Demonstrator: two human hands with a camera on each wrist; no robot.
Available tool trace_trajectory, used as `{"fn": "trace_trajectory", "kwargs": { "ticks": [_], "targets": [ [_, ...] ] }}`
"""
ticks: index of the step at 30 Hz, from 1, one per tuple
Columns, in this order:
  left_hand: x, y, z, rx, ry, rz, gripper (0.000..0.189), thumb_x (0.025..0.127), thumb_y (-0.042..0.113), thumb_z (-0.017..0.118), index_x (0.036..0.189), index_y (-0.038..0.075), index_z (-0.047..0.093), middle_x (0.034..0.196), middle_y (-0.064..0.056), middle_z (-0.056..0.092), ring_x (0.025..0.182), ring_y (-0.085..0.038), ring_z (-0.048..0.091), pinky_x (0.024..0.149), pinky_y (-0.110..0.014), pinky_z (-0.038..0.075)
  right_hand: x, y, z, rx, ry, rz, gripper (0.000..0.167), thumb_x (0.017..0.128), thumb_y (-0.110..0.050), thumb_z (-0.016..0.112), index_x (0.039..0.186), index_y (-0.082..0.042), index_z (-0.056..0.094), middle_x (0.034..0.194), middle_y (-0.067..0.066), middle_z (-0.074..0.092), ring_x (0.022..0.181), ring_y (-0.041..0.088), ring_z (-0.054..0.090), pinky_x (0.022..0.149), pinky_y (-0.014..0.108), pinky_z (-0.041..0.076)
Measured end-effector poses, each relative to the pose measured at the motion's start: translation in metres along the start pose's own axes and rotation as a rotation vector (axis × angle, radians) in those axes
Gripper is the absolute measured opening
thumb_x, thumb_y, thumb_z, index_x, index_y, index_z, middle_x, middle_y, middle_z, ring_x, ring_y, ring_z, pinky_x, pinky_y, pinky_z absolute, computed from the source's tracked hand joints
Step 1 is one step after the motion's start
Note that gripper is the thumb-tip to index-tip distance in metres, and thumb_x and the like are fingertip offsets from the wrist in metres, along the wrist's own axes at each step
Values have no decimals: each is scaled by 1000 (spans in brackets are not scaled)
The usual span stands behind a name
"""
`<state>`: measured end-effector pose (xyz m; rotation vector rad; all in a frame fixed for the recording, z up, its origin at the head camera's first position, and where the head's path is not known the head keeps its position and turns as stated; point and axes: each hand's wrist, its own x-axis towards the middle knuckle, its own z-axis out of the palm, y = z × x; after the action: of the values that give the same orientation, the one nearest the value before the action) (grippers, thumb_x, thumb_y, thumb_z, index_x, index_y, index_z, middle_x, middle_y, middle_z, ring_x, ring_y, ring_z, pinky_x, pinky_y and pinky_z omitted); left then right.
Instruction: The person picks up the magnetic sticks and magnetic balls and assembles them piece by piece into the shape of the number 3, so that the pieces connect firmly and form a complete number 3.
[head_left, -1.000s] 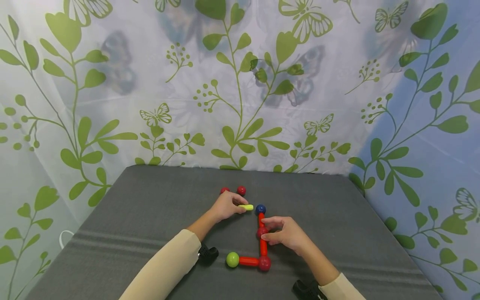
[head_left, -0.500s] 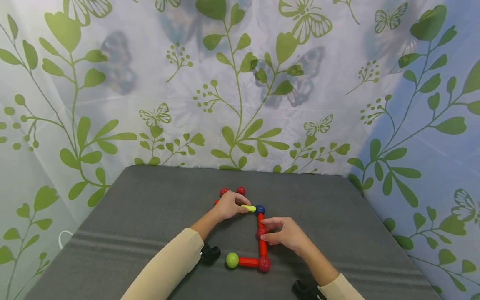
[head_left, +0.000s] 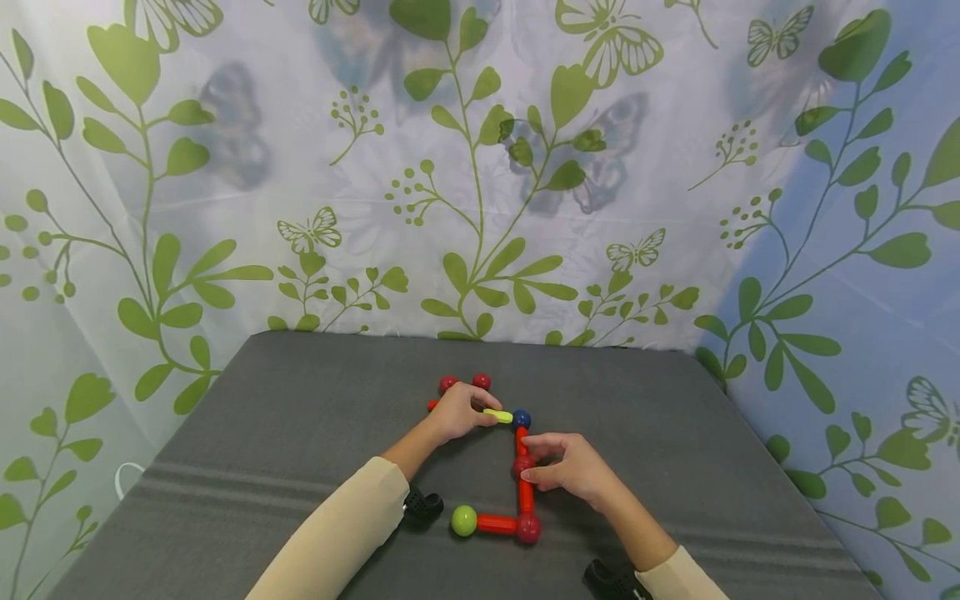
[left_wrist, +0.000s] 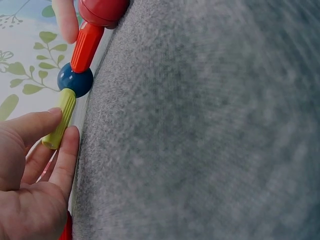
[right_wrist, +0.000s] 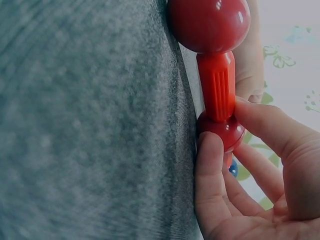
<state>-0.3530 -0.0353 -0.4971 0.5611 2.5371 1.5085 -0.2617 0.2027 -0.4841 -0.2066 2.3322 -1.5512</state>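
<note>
My left hand (head_left: 456,414) pinches a yellow-green ribbed rod (left_wrist: 61,117) between thumb and fingers. The rod's far end meets a blue ball (head_left: 521,418), which tops a chain of red rods and balls. With thumb and fingertips, my right hand (head_left: 572,467) grips the chain's middle red ball (right_wrist: 223,132). From there a red rod (right_wrist: 217,87) runs to the corner red ball (head_left: 528,528), and another red rod (head_left: 497,523) lies crosswise to a green ball (head_left: 464,521). The whole chain lies on the grey table.
Two loose red balls, one a red ball (head_left: 482,381) and one a red ball (head_left: 448,383), lie beyond my left hand. A red piece (head_left: 432,405) peeks out behind that hand. A leaf-patterned curtain (head_left: 480,183) hangs behind the grey table (head_left: 337,367).
My left hand has moved the yellow-green rod slightly right, so its end now meets the blue ball. The right hand stays on the middle red ball.
</note>
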Motion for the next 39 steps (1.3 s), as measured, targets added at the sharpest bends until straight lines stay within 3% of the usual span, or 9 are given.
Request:
{"fn": "trace_trajectory", "kwargs": {
  "ticks": [9, 19, 28, 35, 39],
  "targets": [
    [-1, -1, -2, -10, 0, 3, 19, 84, 9, 84, 103, 9, 79, 102, -5, 75, 84, -13, 63, 72, -25, 54, -1, -1, 1, -18, 5, -7, 58, 82, -14, 87, 135, -4, 66, 112, 14, 70, 81, 22, 74, 74, 38, 63],
    [-3, 0, -4, -10, -8, 3, 25, 84, 6, 83, 108, 5, 77, 105, -6, 76, 91, -15, 67, 84, -32, 58, 0, 1, 1, -12, 17, 12, 59, 81, -14, 88, 135, -5, 66, 112, 13, 71, 81, 22, 74, 75, 38, 63],
    [-5, 0, -6, 3, 3, 23, 23, 85, 8, 83, 107, 7, 77, 104, -7, 76, 90, -14, 66, 81, -30, 58, -1, 2, 0, -3, 12, 6, 60, 81, -14, 88, 135, -4, 66, 113, 14, 71, 80, 22, 74, 75, 37, 63],
    [-5, -3, -25, 15, 75, 55, 24, 92, 17, 78, 112, 3, 75, 100, -7, 76, 82, -15, 69, 67, -27, 55, -1, 0, 0, -10, 20, 9, 59, 80, -14, 88, 134, -5, 67, 114, 14, 70, 82, 21, 74, 75, 37, 63],
    [-4, -6, -44, 14, 162, 45, 22, 94, 19, 76, 112, 7, 76, 100, -4, 76, 86, -17, 70, 72, -30, 56, -1, 0, 1, -20, 24, 12, 59, 80, -14, 88, 134, -6, 67, 115, 14, 70, 80, 21, 74, 75, 37, 63]
  ]
}}
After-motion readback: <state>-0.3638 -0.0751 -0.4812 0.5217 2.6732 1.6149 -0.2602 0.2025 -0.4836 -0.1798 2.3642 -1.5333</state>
